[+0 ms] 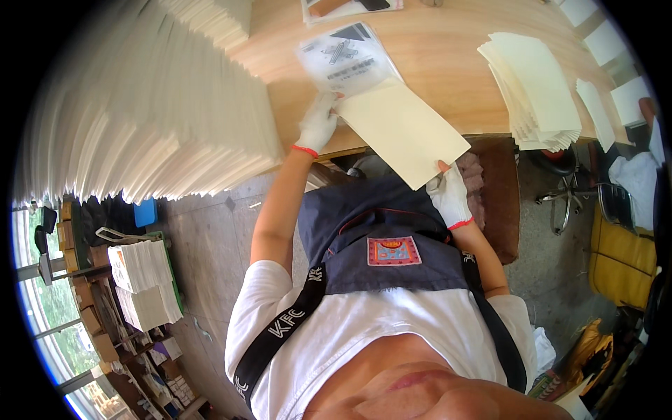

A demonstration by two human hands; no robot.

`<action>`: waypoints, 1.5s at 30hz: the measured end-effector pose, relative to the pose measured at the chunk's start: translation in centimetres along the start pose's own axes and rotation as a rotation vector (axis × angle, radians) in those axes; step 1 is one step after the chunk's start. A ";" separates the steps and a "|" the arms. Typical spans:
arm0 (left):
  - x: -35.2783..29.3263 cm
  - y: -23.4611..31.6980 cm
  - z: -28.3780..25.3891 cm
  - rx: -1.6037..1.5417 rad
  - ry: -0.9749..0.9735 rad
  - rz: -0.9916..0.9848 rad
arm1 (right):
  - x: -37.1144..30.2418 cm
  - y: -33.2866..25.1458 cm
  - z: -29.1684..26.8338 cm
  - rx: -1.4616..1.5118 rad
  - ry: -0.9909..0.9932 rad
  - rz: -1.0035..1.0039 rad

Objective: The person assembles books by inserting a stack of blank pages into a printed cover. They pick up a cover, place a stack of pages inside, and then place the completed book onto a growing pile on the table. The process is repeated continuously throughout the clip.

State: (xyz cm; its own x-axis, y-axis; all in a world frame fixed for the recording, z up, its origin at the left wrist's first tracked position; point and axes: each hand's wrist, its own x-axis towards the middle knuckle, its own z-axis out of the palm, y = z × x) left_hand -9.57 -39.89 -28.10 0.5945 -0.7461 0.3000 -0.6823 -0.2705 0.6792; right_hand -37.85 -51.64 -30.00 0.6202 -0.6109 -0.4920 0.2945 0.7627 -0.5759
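Observation:
A blank cream sheet point(402, 133) slants over the near edge of the table, held between my two hands. My left hand point(319, 124), in a white glove with a red cuff and bare fingertips, pinches its left edge near the far corner. At the near right corner my right hand point(450, 194), gloved alike, grips it with the thumb on top and the other fingers hidden underneath. The sheet's far end overlaps a white printed sheet point(343, 59) with dark drawings, which lies flat on the table. Whether the cream sheet is one layer or more, I cannot tell.
Tall stacks of pale paper point(154, 119) fill the left of the wooden table point(448, 63). A fanned pile of cream sheets point(535, 87) lies at the right, overhanging the edge. Below stand a brown box point(500, 203), a wheeled chair base point(560, 199) and a paper-filled crate point(143, 280).

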 end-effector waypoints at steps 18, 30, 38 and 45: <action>-0.4 -0.7 1.0 -0.094 0.113 -0.060 | 0.0 0.2 -1.1 0.007 -0.023 -0.075; -1.0 -0.2 1.9 0.051 0.223 0.068 | -0.5 0.3 -1.4 -0.075 -0.084 -0.091; -3.2 -0.2 3.5 -0.095 0.419 -0.038 | -1.3 0.5 -1.5 -0.004 -0.086 -0.060; -2.1 -1.1 2.0 0.087 0.236 -0.072 | -0.8 -0.4 -2.3 -0.209 -0.094 0.028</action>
State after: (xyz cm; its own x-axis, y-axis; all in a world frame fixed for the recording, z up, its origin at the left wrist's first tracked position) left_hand -10.90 -39.25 -30.75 0.7186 -0.5635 0.4076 -0.6627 -0.3770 0.6471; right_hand -40.10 -51.94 -30.93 0.6937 -0.5606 -0.4521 0.1258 0.7124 -0.6904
